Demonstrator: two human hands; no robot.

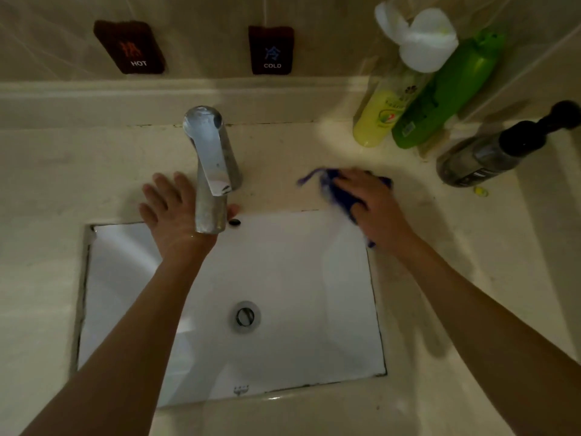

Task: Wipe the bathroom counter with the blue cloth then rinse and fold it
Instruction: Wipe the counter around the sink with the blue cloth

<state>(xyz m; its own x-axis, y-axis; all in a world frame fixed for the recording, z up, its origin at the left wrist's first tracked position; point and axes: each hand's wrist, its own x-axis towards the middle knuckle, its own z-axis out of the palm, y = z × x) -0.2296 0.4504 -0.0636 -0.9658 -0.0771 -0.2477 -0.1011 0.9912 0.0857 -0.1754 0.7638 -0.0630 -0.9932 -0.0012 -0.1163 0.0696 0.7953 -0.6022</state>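
Overhead, "HOT" label (130, 47), "COLD" label (271, 50), yellow bottle (380, 116)

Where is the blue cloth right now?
The blue cloth lies under the right hand on the counter, right of the faucet, at the sink's back-right corner.

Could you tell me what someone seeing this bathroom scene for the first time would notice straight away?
First, the right hand pressing the bunched blue cloth flat on the counter at the sink's back right corner, blurred as if mid-wipe. Next, the tall chrome faucet at centre, with the left hand spread open beside its base over the white sink. On the wall above hang dark HOT and COLD signs.
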